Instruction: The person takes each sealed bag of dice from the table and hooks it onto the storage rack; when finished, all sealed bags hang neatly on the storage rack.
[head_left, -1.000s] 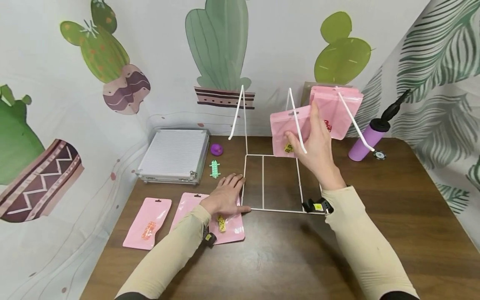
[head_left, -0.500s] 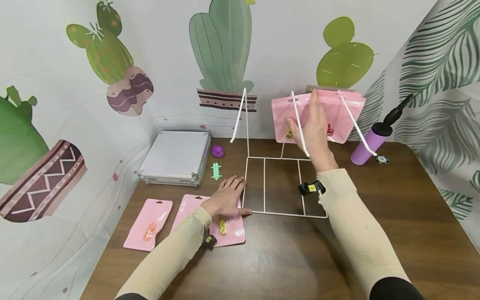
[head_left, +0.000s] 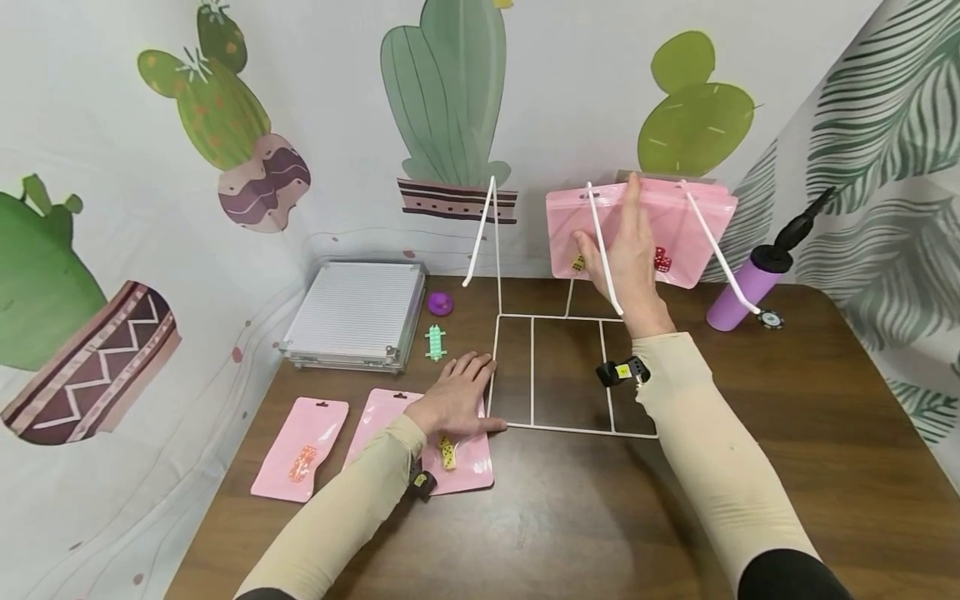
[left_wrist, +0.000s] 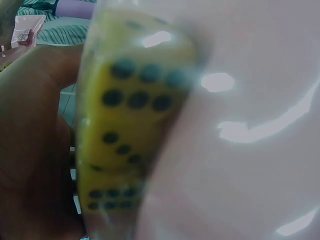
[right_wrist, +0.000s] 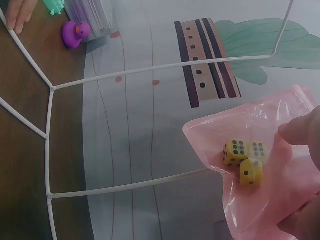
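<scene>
My right hand (head_left: pixel 630 258) holds a pink zip bag (head_left: pixel 564 221) at the white wire rack's (head_left: pixel 555 429) middle prong (head_left: pixel 600 242), which passes at the bag's hang hole. Yellow dice (right_wrist: pixel 245 157) show through its clear front in the right wrist view. Beside it, a pink bag with red dice (head_left: pixel 686 225) hangs on the right prong; my hand partly covers it. Fingers extended, my left hand (head_left: pixel 457 400) rests at the rack's front left corner, above a pink bag with yellow dice (head_left: pixel 468 467). Those dice fill the left wrist view, blurred.
Two more pink bags lie on the left, one with orange dice (head_left: pixel 302 462) and one partly under my left arm (head_left: pixel 378 412). Behind them are a silver case (head_left: pixel 356 308), a purple duck (head_left: pixel 440 303) and a green toy (head_left: pixel 435 342). A purple pump (head_left: pixel 742 292) stands right.
My right hand has pushed the bag up and back along the middle prong, level with the bag on the right prong. The left hand stays at the rack's corner.
</scene>
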